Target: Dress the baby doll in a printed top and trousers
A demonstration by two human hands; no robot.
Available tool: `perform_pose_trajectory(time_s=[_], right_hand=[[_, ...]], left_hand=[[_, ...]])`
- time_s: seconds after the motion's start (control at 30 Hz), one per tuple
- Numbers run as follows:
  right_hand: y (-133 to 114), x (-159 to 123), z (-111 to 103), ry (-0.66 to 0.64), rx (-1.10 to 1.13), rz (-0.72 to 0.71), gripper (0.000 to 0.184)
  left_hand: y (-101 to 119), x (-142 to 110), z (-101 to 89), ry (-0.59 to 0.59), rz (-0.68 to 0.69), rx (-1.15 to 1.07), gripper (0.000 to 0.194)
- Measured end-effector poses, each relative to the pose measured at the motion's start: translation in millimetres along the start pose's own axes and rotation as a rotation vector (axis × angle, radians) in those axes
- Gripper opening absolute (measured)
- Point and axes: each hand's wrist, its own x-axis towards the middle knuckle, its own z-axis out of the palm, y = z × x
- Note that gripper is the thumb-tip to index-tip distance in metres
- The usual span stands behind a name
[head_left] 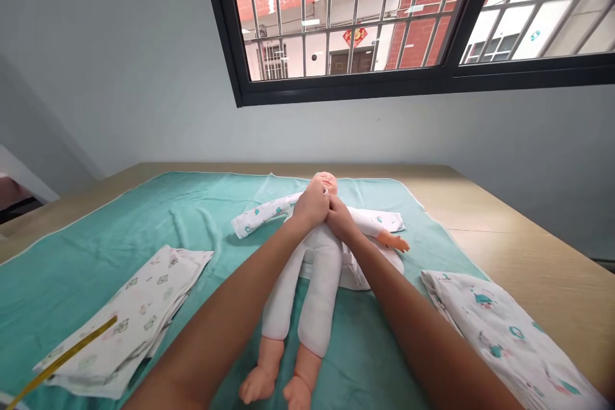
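A baby doll (321, 295) with white cloth limbs lies face up, its head away from me and feet toward me. A printed white baby shirt (262, 214) is spread beneath it, one sleeve out to the left. The doll's arm on the right lies over the other sleeve, its hand bare. Just below the doll's chin, my left hand (313, 204) is closed, with a bit of white shirt cloth showing at the fingers. My right hand (340, 218) is closed against it, at the same neckline. Both hide the doll's chest and most of what the fingertips grip.
A green blanket (192, 218) covers much of the wooden table (485, 218). Folded printed cloth (139, 307) lies at left with a yellow measuring strip (72, 352) across it. Another folded printed cloth (500, 320) is at right. A barred window (346, 86) is in the wall behind.
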Motion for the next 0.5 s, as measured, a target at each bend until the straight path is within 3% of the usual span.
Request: perform_pose_trajectory(time_s=[0.13, 0.3, 0.4, 0.5], right_hand=[[-4.1, -0.5, -3.5, -0.05, 0.075, -0.001, 0.024], [-17.6, 4.6, -4.7, -0.049, 0.112, 0.196, 0.038], [-28.5, 5.9, 1.1, -0.043, -0.061, 0.199, 0.024], [-34.5, 6.3, 3.3, -0.005, -0.072, 0.266, 0.021]], left_hand=[[-5.4, -37.4, -16.3, 0.003, 0.03, 0.123, 0.016], [-10.1, -89.1, -31.9, -0.118, 0.102, 0.362, 0.01], [-7.9, -105.6, -30.8, -0.166, 0.161, 0.297, 0.014], [-5.9, -109.9, -36.2, -0.176, 0.135, 0.17, 0.016]])
